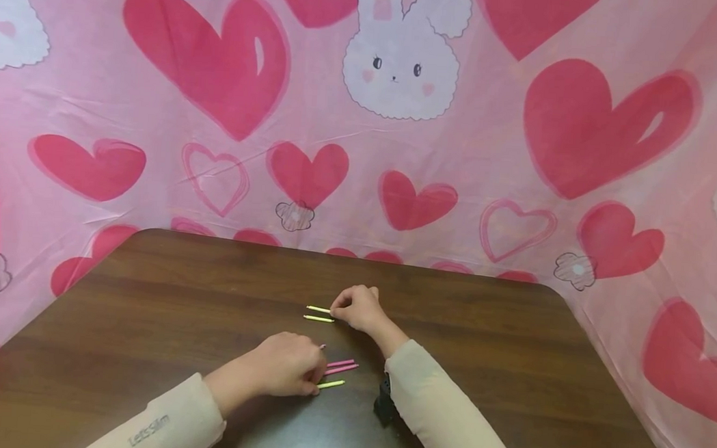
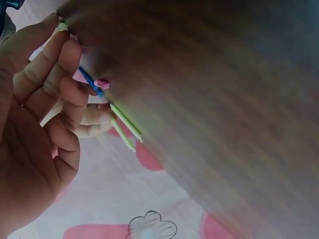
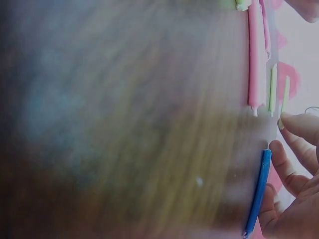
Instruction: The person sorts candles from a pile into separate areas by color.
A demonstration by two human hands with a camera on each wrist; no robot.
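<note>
In the head view my left hand (image 1: 285, 367) is low over the table, thumb and index finger pinching a yellow-green candle (image 1: 331, 384). Two pink candles (image 1: 341, 369) lie just past its fingers, partly hidden by them. Farther back, my right hand (image 1: 359, 308) pinches the near end of a thin yellow candle (image 1: 318, 309). A second yellow candle (image 1: 318, 319) lies beside that one, roughly parallel. The right wrist view shows a blue candle (image 3: 257, 191) by the right hand's lower fingers; in the head view that hand hides it.
The brown wooden table (image 1: 207, 276) has rounded far corners. Behind it hangs a pink cloth (image 1: 364, 135) printed with hearts and rabbits. A small black device (image 1: 384, 404) sits at the right wrist, below the sleeve (image 1: 440, 407).
</note>
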